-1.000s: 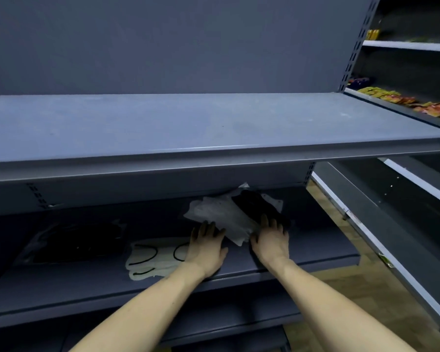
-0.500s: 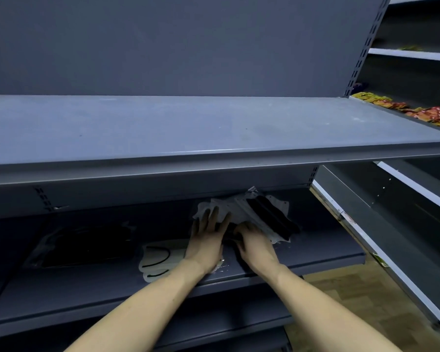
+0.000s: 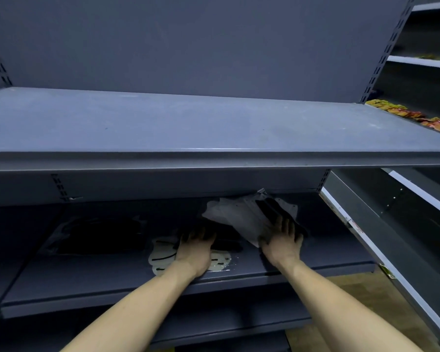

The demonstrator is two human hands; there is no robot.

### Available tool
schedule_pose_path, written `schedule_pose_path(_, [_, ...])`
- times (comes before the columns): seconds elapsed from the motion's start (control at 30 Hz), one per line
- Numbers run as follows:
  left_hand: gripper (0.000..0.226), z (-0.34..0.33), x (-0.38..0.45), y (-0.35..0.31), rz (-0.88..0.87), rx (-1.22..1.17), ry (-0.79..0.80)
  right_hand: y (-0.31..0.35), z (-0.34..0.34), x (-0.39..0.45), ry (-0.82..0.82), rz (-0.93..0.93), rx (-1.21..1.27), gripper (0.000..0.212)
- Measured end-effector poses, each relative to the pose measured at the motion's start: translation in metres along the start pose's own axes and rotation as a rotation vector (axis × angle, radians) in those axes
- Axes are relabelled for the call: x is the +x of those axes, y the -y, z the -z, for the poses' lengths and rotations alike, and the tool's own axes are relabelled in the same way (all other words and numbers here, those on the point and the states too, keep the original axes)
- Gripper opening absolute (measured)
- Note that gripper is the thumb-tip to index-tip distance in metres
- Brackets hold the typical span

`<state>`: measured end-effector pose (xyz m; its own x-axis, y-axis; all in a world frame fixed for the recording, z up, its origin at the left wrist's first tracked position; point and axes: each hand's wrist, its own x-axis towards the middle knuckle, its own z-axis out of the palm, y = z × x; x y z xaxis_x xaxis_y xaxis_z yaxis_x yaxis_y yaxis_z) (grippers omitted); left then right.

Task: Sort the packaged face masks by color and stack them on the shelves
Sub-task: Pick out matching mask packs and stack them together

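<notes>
Left hand [image 3: 196, 246] flat on black mask [image 3: 224, 240], right hand [image 3: 282, 240] on mixed pile [image 3: 241, 214], shelf [image 3: 87, 280] front edge near

On the lower shelf [image 3: 87, 283], a stack of masks [image 3: 97, 235] lies at the left, a flat mask packet [image 3: 163, 257] to its right under the left hand [image 3: 194, 247], and a loose pile [image 3: 239, 214] farther right beneath the right hand [image 3: 282, 240]. The upper shelf [image 3: 188, 123] overhangs them.
</notes>
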<state>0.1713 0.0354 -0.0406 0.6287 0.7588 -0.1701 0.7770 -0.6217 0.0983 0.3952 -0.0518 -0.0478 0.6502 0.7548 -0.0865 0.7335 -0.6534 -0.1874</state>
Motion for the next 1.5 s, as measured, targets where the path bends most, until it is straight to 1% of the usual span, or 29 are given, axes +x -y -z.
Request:
schedule_pose_path(0.03, [0.07, -0.002, -0.001, -0.001, 0.004, -0.01, 0.021, -0.003, -0.001, -0.001, 0.013, 0.001, 0.008, 0.086])
schedule_pose_path(0.07, [0.069, -0.003, -0.001, -0.002, 0.011, -0.018, 0.024, -0.004, -0.003, -0.002, -0.017, 0.013, 0.001, 0.082])
schedule_pose_path(0.13, [0.066, -0.005, -0.001, -0.003, 0.017, -0.017, 0.002, -0.003, -0.003, -0.007, -0.137, 0.049, -0.04, 0.068])
schedule_pose_path(0.17, [0.064, -0.005, -0.001, -0.003, 0.017, -0.011, -0.008, -0.002, -0.002, -0.008, -0.173, 0.067, -0.06, 0.061])
schedule_pose_path(0.27, [0.06, -0.008, 0.0, -0.001, 0.019, -0.019, -0.013, 0.0, -0.002, -0.011, -0.172, 0.094, -0.058, 0.049])
schedule_pose_path(0.4, [0.059, -0.01, -0.001, -0.002, 0.028, -0.023, -0.011, -0.007, -0.002, -0.013, -0.235, 0.13, 0.042, 0.034])
schedule_pose_path(0.43, [0.059, -0.011, -0.001, -0.002, 0.029, -0.023, -0.021, -0.008, -0.002, -0.013, -0.231, 0.143, 0.049, 0.032])
schedule_pose_path(0.53, [0.061, -0.014, 0.0, -0.003, 0.014, -0.041, -0.072, -0.006, 0.001, -0.016, -0.198, 0.214, 0.041, 0.033])
schedule_pose_path(0.63, [0.072, -0.015, -0.004, -0.005, -0.013, -0.15, -0.139, 0.003, 0.002, -0.02, -0.213, 0.276, 0.13, 0.046])
schedule_pose_path(0.73, [0.091, -0.014, -0.006, -0.008, 0.053, -0.268, -0.221, 0.014, 0.001, -0.022, -0.228, 0.373, 0.199, 0.034])
schedule_pose_path(0.8, [0.101, -0.014, -0.006, -0.009, 0.101, -0.329, -0.264, 0.022, -0.001, -0.022, -0.261, 0.454, 0.193, 0.035])
schedule_pose_path(0.87, [0.105, -0.014, -0.005, -0.008, 0.121, -0.354, -0.28, 0.032, -0.001, -0.022, -0.217, 0.554, 0.126, 0.045])
schedule_pose_path(0.9, [0.105, -0.015, -0.005, -0.007, 0.118, -0.353, -0.284, 0.037, -0.001, -0.024, -0.151, 0.606, 0.071, 0.049])
schedule_pose_path(0.97, [0.1, -0.015, -0.006, -0.007, 0.096, -0.354, -0.282, 0.045, 0.0, -0.027, 0.022, 0.681, 0.011, 0.057])
schedule_pose_path(1.0, [0.095, -0.016, -0.005, -0.006, 0.083, -0.361, -0.276, 0.047, 0.002, -0.029, 0.077, 0.714, -0.002, 0.061])
schedule_pose_path(1.07, [0.081, -0.016, -0.005, -0.006, 0.064, -0.379, -0.25, 0.048, 0.002, -0.034, 0.121, 0.786, -0.019, 0.068])
schedule_pose_path(1.13, [0.059, -0.015, -0.005, -0.007, 0.054, -0.34, -0.226, 0.045, -0.002, -0.037, 0.119, 0.864, -0.016, 0.071])
schedule_pose_path(1.2, [0.045, -0.012, -0.006, -0.01, 0.071, -0.226, -0.235, 0.039, -0.005, -0.038, 0.06, 0.864, -0.019, 0.07])
schedule_pose_path(1.3, [0.035, -0.006, -0.006, -0.01, 0.157, -0.134, -0.256, 0.026, -0.006, -0.033, -0.001, 0.702, -0.044, 0.073])
schedule_pose_path(1.37, [0.032, -0.004, -0.004, -0.007, 0.167, -0.053, -0.263, 0.019, -0.007, -0.029, -0.02, 0.662, -0.052, 0.076])
schedule_pose_path(1.43, [0.033, 0.001, -0.002, -0.009, 0.135, 0.031, -0.257, 0.018, -0.007, -0.03, -0.084, 0.685, -0.035, 0.069])
schedule_pose_path(1.5, [0.038, 0.004, -0.001, -0.012, 0.108, 0.072, -0.243, 0.02, -0.01, -0.033, -0.237, 0.741, -0.024, 0.052])
